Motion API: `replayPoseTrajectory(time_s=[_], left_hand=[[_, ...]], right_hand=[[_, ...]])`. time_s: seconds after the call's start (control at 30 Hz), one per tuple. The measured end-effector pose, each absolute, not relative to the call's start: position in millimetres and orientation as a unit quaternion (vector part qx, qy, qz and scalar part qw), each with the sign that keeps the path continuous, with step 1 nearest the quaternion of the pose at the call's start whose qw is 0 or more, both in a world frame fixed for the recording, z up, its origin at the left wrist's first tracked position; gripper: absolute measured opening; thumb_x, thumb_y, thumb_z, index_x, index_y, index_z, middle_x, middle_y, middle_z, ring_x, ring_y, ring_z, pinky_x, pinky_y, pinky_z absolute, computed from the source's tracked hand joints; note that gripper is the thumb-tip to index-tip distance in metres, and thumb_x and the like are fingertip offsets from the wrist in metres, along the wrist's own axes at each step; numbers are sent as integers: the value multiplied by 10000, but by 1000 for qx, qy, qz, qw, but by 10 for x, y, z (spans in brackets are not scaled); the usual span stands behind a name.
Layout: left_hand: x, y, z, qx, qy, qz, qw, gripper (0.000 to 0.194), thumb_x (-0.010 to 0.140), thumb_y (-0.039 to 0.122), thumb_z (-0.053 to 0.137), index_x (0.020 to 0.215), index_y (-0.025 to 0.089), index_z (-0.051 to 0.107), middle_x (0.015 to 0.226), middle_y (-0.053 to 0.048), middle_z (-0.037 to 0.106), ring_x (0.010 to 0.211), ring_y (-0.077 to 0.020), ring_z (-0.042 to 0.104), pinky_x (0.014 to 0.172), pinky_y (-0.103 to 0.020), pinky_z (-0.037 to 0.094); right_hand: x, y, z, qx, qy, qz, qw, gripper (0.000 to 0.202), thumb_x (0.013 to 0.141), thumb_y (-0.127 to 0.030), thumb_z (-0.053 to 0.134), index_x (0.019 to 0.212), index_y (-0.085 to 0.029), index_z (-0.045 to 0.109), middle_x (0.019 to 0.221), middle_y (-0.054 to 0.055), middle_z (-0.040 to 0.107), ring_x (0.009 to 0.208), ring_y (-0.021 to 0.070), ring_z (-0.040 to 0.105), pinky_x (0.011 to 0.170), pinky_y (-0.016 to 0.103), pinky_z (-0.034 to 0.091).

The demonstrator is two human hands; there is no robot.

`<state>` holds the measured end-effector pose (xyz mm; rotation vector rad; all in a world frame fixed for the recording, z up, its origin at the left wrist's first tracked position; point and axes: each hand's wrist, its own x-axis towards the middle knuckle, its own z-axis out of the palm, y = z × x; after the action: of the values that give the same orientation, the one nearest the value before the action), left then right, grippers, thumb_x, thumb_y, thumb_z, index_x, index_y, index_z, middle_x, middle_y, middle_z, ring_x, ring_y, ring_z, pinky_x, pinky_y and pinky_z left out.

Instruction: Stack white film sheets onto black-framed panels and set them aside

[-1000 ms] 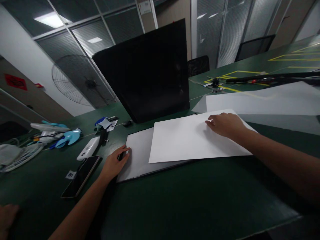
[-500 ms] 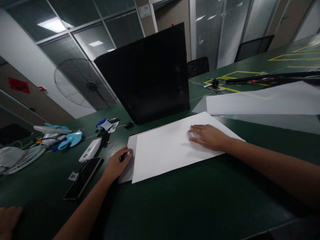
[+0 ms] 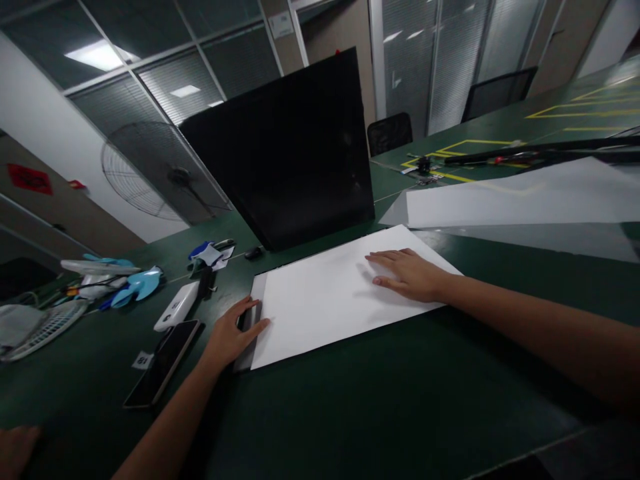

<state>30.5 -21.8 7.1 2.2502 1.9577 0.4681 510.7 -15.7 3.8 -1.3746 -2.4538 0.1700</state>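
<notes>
A large white sheet of paper (image 3: 320,300) lies on a thin grey board (image 3: 246,360), whose left strip shows past the paper. My right hand (image 3: 407,275) rests over the right part of the sheet, fingers stretched out to the left. At the left edge is my left hand (image 3: 235,333), thumb and fingers apart, the thumb tip at the paper's edge and the fingers at the board's side. Neither hand grips anything that I can make out.
Behind the paper stands a black monitor-like panel (image 3: 285,160). To the left lie a phone (image 3: 163,367), a white device (image 3: 177,307) and a blue fan blade (image 3: 139,287). More white sheets (image 3: 500,200) lie at the right. Another person's hand (image 3: 17,450) shows at the lower left.
The white sheet has slid left over the grey board, so less of the board's left strip shows. My right hand has moved left too, and my left thumb now reaches the sheet's edge.
</notes>
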Motion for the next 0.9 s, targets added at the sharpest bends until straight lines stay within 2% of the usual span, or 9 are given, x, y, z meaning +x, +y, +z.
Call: replayPoseTrajectory(time_s=[0.13, 0.23, 0.33, 0.4, 0.5, 0.63, 0.9], left_hand=[[273, -203, 47, 754, 632, 171, 51, 652, 837, 666, 627, 1325, 238, 697, 1534, -120, 599, 1385, -349, 595, 1197, -540, 424], [244, -191, 16, 756, 627, 182, 51, 605, 850, 609, 600, 1317, 236, 699, 1529, -108, 606, 1384, -343, 595, 1201, -528, 421], [220, -184, -9, 753, 627, 190, 58, 569, 859, 561, 572, 1321, 252, 699, 1549, -78, 591, 1401, -324, 581, 1220, -499, 402], [206, -181, -18, 753, 626, 190, 65, 573, 861, 534, 554, 1335, 244, 696, 1562, -79, 577, 1413, -317, 570, 1232, -484, 387], [183, -175, -31, 755, 624, 189, 71, 578, 854, 452, 533, 1357, 214, 687, 1568, -99, 568, 1430, -303, 555, 1248, -475, 362], [164, -167, -56, 758, 620, 191, 63, 569, 838, 385, 524, 1358, 227, 689, 1560, -81, 578, 1434, -291, 552, 1255, -469, 353], [215, -161, -45, 749, 634, 187, 45, 566, 895, 547, 526, 1318, 230, 728, 1536, -69, 604, 1393, -307, 591, 1210, -448, 422]], right_hand=[[5273, -48, 3, -540, -823, 3, 176, 771, 1030, -718, 302, 1545, -187, 520, 1538, 157, 535, 1420, 353, 498, 1177, 576, 391], [5452, 47, -33, -601, -780, -46, 171, 694, 1031, -673, 338, 1434, -191, 633, 1438, 169, 617, 1308, 374, 586, 1089, 608, 461], [5585, 111, -60, -628, -758, -47, 173, 632, 1029, -614, 364, 1311, -177, 721, 1289, 183, 693, 1153, 368, 662, 987, 598, 524], [5618, 133, -71, -627, -760, -30, 169, 618, 1025, -592, 375, 1295, -163, 730, 1265, 175, 703, 1117, 350, 677, 964, 566, 547], [5599, 146, -95, -615, -772, -12, 158, 624, 1020, -600, 396, 1342, -163, 705, 1367, 157, 660, 1193, 344, 654, 1005, 535, 545], [5555, 163, -148, -587, -793, -8, 163, 624, 1028, -611, 387, 1386, -198, 687, 1471, 146, 593, 1280, 357, 612, 1073, 567, 511], [5630, 247, -231, -574, -802, -3, 165, 611, 1028, -587, 428, 1448, -200, 647, 1547, 157, 520, 1373, 373, 543, 1118, 613, 469]])
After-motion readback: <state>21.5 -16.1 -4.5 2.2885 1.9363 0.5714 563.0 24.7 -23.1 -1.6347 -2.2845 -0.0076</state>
